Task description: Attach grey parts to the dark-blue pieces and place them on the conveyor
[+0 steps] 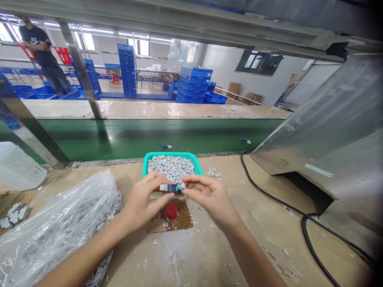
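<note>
Between both hands, over the near rim of a teal basket [198, 165] of small grey pieces [172, 166], is a small dark blue part [172, 188] with a whitish end on the left. My left hand [146, 195] pinches this part between thumb and fingers. At its right end, my right hand [209, 195] has thumb and fingertips closed on a small light piece that touches the part. Just below the hands, a round red item [171, 211] sits on a wet brown patch [185, 219] of the table.
A clear plastic bag [72, 211] of grey parts lies left, near a translucent jug [19, 167]. Two dark blue parts rest on the green belt [134, 137]. A black cable [269, 193] and metal housing [326, 131] stand right. A person [40, 52] stands far left.
</note>
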`<state>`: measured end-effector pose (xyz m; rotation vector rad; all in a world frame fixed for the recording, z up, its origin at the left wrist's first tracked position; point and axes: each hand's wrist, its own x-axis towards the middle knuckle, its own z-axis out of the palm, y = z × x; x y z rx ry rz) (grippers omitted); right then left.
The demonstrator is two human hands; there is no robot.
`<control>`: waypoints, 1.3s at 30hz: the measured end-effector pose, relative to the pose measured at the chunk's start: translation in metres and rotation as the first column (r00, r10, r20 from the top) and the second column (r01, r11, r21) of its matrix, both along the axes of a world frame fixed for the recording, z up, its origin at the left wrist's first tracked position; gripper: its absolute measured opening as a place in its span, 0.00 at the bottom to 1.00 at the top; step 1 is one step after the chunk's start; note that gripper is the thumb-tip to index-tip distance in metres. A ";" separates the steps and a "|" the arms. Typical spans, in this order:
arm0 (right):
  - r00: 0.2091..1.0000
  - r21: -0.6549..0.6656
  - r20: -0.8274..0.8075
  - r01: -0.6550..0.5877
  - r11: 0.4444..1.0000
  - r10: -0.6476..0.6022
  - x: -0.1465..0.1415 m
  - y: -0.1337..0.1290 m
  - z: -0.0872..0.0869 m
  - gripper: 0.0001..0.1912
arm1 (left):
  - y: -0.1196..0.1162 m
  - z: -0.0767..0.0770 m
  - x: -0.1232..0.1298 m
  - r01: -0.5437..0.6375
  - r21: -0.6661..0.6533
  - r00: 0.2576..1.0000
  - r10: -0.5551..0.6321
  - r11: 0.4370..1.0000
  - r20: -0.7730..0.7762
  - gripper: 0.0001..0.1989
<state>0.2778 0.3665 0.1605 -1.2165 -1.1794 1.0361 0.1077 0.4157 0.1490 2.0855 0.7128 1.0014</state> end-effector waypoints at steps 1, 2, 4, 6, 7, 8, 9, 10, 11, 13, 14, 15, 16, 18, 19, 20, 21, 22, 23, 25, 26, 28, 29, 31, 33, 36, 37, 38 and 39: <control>0.995 -0.030 -0.090 -0.036 0.999 0.033 0.002 0.000 0.000 0.13 | -0.001 0.002 0.001 0.026 -0.123 0.999 -0.021 0.992 0.041 0.07; 0.984 -0.054 -0.165 -0.073 0.996 0.063 0.003 -0.001 0.001 0.13 | -0.003 0.004 0.001 0.066 -0.255 0.994 -0.040 0.965 0.106 0.07; 0.955 -0.087 -0.276 -0.135 0.987 0.107 0.004 -0.002 0.002 0.13 | -0.006 0.006 0.003 0.192 -0.473 0.959 -0.062 0.860 0.276 0.07; 0.922 -0.110 -0.361 -0.189 0.976 0.138 0.003 -0.004 0.002 0.13 | -0.008 0.006 0.004 0.313 -0.587 0.905 -0.046 0.746 0.423 0.06; 0.902 -0.120 -0.403 -0.222 0.968 0.157 0.002 -0.004 0.001 0.14 | -0.010 0.006 0.004 0.346 -0.621 0.885 -0.024 0.703 0.466 0.06; 0.877 -0.129 -0.447 -0.257 0.958 0.175 0.001 -0.004 0.001 0.15 | -0.011 0.006 0.005 0.367 -0.651 0.874 -0.006 0.665 0.486 0.05; 0.850 -0.136 -0.489 -0.293 0.946 0.193 -0.001 -0.005 0.001 0.16 | -0.012 0.006 0.005 0.374 -0.675 0.874 0.001 0.636 0.485 0.04; 0.823 -0.140 -0.529 -0.326 0.935 0.208 -0.002 -0.005 0.000 0.17 | -0.013 0.007 0.005 0.364 -0.692 0.884 0.001 0.623 0.467 0.03; 0.797 -0.142 -0.562 -0.355 0.924 0.220 -0.004 -0.005 0.000 0.17 | -0.013 0.008 0.006 0.343 -0.700 0.900 -0.006 0.626 0.435 0.03; 0.757 -0.135 -0.606 -0.399 0.907 0.243 -0.008 -0.005 -0.001 0.17 | -0.015 0.012 0.006 0.292 -0.701 0.930 -0.024 0.650 0.366 0.08; 0.744 -0.130 -0.618 -0.415 0.900 0.253 -0.009 -0.005 -0.001 0.17 | -0.015 0.014 0.006 0.274 -0.703 0.940 -0.030 0.656 0.339 0.10; 0.737 -0.129 -0.624 -0.424 0.896 0.259 -0.011 -0.005 -0.002 0.17 | -0.016 0.016 0.007 0.266 -0.709 0.947 -0.037 0.653 0.320 0.11; 0.737 -0.130 -0.624 -0.427 0.895 0.260 -0.012 -0.005 -0.003 0.17 | -0.017 0.018 0.007 0.268 -0.716 0.949 -0.049 0.645 0.310 0.12; 0.753 -0.133 -0.608 -0.410 0.902 0.253 -0.013 -0.006 -0.004 0.17 | -0.017 0.021 0.007 0.263 -0.723 0.955 -0.069 0.639 0.287 0.11; 0.768 -0.134 -0.590 -0.397 0.908 0.249 -0.013 -0.006 -0.005 0.18 | -0.017 0.022 0.007 0.247 -0.719 0.961 -0.068 0.650 0.269 0.11; 0.787 -0.134 -0.566 -0.381 0.915 0.245 -0.013 -0.007 -0.005 0.17 | -0.018 0.022 0.007 0.228 -0.709 0.966 -0.062 0.668 0.252 0.10; 0.809 -0.133 -0.536 -0.363 0.922 0.241 -0.012 -0.008 -0.006 0.17 | -0.018 0.022 0.006 0.211 -0.693 0.970 -0.058 0.689 0.237 0.10; 0.833 -0.136 -0.498 -0.349 0.927 0.240 -0.011 -0.010 -0.006 0.16 | -0.018 0.022 0.005 0.196 -0.676 0.974 -0.059 0.711 0.221 0.10; 0.859 -0.148 -0.453 -0.335 0.930 0.238 -0.010 -0.011 -0.006 0.16 | -0.018 0.021 0.005 0.184 -0.656 0.977 -0.065 0.732 0.202 0.09; 0.898 -0.190 -0.366 -0.328 0.925 0.243 -0.006 -0.016 -0.006 0.15 | -0.020 0.019 0.004 0.176 -0.628 0.983 -0.102 0.758 0.152 0.09; 0.907 -0.215 -0.333 -0.338 0.916 0.257 -0.003 -0.018 -0.006 0.15 | -0.021 0.018 0.004 0.177 -0.628 0.984 -0.122 0.758 0.130 0.08; 0.910 -0.261 -0.289 -0.375 0.890 0.298 0.002 -0.022 -0.006 0.15 | -0.025 0.016 0.005 0.190 -0.658 0.982 -0.149 0.729 0.119 0.08; 0.908 -0.280 -0.271 -0.393 0.876 0.320 0.004 -0.024 -0.006 0.15 | -0.027 0.016 0.006 0.201 -0.680 0.980 -0.155 0.705 0.129 0.08; 0.907 -0.312 -0.230 -0.413 0.856 0.353 0.008 -0.026 -0.007 0.15 | -0.030 0.016 0.009 0.211 -0.714 0.977 -0.150 0.667 0.149 0.09; 0.907 -0.336 -0.196 -0.418 0.844 0.372 0.011 -0.027 -0.008 0.15 | -0.032 0.015 0.011 0.218 -0.729 0.976 -0.148 0.649 0.160 0.09; 0.905 -0.359 -0.165 -0.426 0.830 0.393 0.013 -0.026 -0.009 0.15 | -0.033 0.012 0.011 0.231 -0.736 0.973 -0.151 0.637 0.174 0.10; 0.904 -0.369 -0.153 -0.427 0.826 0.399 0.014 -0.026 -0.009 0.15 | -0.032 0.011 0.010 0.232 -0.737 0.973 -0.158 0.635 0.170 0.10; 0.904 -0.381 -0.138 -0.426 0.821 0.405 0.014 -0.025 -0.008 0.15 | -0.032 0.010 0.009 0.230 -0.736 0.973 -0.171 0.637 0.156 0.09; 0.904 -0.393 -0.121 -0.423 0.816 0.410 0.015 -0.025 -0.008 0.15 | -0.031 0.009 0.008 0.228 -0.731 0.972 -0.190 0.644 0.136 0.08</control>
